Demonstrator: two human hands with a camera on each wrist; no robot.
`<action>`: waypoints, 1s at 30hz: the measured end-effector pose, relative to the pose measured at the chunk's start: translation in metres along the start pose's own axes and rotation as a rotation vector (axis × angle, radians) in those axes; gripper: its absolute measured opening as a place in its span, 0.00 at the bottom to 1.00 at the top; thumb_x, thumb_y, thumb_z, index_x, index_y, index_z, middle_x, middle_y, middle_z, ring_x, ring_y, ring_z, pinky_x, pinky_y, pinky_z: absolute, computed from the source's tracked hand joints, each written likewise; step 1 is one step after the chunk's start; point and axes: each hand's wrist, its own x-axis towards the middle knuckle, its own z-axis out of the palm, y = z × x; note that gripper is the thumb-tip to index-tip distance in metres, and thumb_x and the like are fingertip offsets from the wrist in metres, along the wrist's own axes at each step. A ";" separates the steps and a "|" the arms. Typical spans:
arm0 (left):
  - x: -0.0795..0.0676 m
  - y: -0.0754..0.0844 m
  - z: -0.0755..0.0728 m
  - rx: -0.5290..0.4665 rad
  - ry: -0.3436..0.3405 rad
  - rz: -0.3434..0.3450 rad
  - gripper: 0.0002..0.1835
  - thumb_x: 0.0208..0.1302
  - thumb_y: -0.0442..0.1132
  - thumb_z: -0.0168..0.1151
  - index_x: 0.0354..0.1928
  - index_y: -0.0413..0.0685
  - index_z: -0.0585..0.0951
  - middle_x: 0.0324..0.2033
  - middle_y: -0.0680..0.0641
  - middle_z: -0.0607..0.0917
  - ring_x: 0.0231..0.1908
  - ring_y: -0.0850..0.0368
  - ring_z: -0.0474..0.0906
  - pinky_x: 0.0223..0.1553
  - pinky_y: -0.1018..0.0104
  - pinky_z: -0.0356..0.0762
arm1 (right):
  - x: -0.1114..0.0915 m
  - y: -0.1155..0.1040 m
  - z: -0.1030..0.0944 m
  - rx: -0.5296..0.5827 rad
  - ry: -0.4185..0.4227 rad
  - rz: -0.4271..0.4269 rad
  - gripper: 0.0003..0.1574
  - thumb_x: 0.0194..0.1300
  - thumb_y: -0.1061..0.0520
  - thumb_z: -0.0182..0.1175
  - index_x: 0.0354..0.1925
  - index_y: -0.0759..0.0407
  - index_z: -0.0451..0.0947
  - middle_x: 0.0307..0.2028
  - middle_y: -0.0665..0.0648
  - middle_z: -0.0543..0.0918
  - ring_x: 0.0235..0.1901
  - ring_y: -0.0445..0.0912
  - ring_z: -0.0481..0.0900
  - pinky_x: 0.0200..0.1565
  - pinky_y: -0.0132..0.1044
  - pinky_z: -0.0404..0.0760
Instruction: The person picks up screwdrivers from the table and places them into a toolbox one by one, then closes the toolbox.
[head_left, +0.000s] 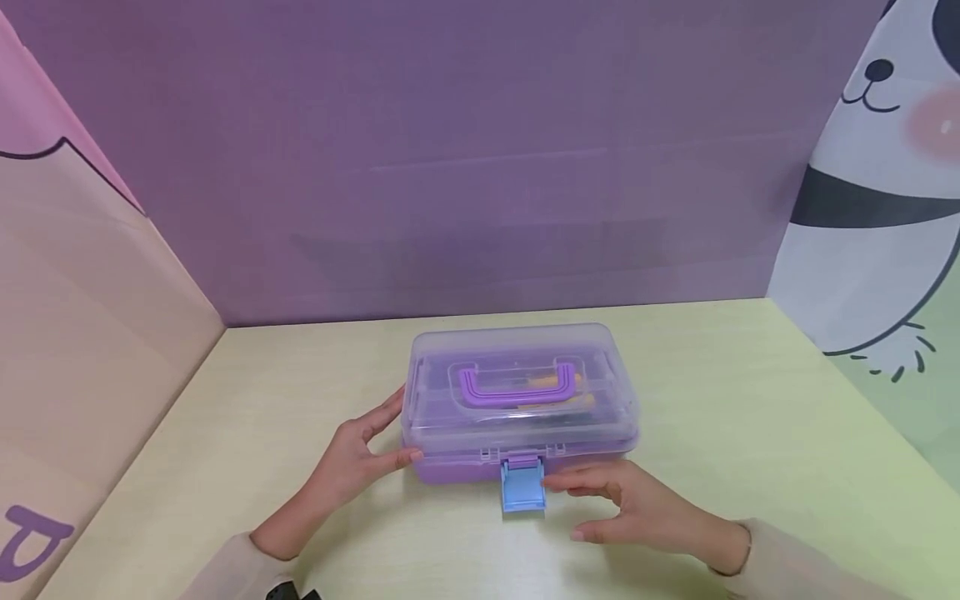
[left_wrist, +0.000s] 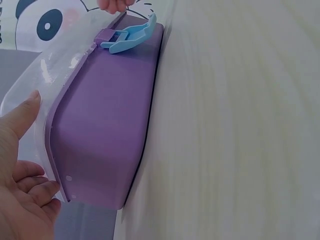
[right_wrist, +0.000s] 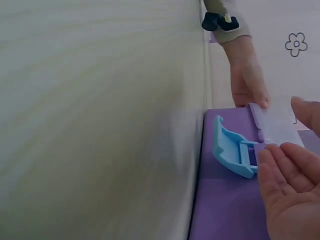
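Note:
A purple storage box (head_left: 457, 472) with a clear lid (head_left: 435, 367) stands on the table, lid down. On top lies its purple carry handle (head_left: 517, 397). The blue latch (head_left: 522, 487) at the front is flipped outward, unfastened from the lid. My left hand (head_left: 348, 458) grips the box's left end, thumb near the front corner and fingers along the side; the left wrist view shows the fingers bent against the lid's rim. Beside the latch is my right hand (head_left: 630, 504), thumb apart from the fingers, nothing held. Its fingertips come close to the latch; contact is unclear.
Blurred orange items (head_left: 558, 392) show through the lid. The pale wood-grain table (head_left: 712, 375) ends at a purple back wall (head_left: 480, 167). Printed panels rise on both sides, the right one with a panda (head_left: 877, 267).

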 end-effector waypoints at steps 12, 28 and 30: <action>0.000 0.000 0.000 -0.004 0.001 -0.007 0.41 0.49 0.39 0.73 0.67 0.44 0.67 0.67 0.46 0.64 0.66 0.44 0.60 0.62 0.44 0.59 | 0.003 0.016 0.004 0.047 -0.051 0.088 0.27 0.61 0.59 0.63 0.54 0.75 0.73 0.51 0.70 0.78 0.53 0.40 0.76 0.54 0.33 0.76; 0.000 0.001 0.000 -0.005 0.001 0.000 0.41 0.50 0.39 0.73 0.67 0.44 0.67 0.67 0.47 0.64 0.66 0.44 0.60 0.62 0.44 0.59 | 0.008 0.020 0.001 0.063 -0.036 0.237 0.25 0.60 0.60 0.63 0.50 0.77 0.75 0.49 0.70 0.80 0.51 0.44 0.79 0.51 0.34 0.78; 0.000 0.001 -0.001 -0.005 0.000 0.000 0.41 0.50 0.39 0.73 0.67 0.44 0.67 0.67 0.47 0.64 0.66 0.44 0.60 0.62 0.44 0.60 | 0.009 0.022 0.002 0.069 -0.040 0.243 0.25 0.61 0.60 0.63 0.51 0.78 0.74 0.50 0.70 0.79 0.51 0.46 0.79 0.52 0.35 0.78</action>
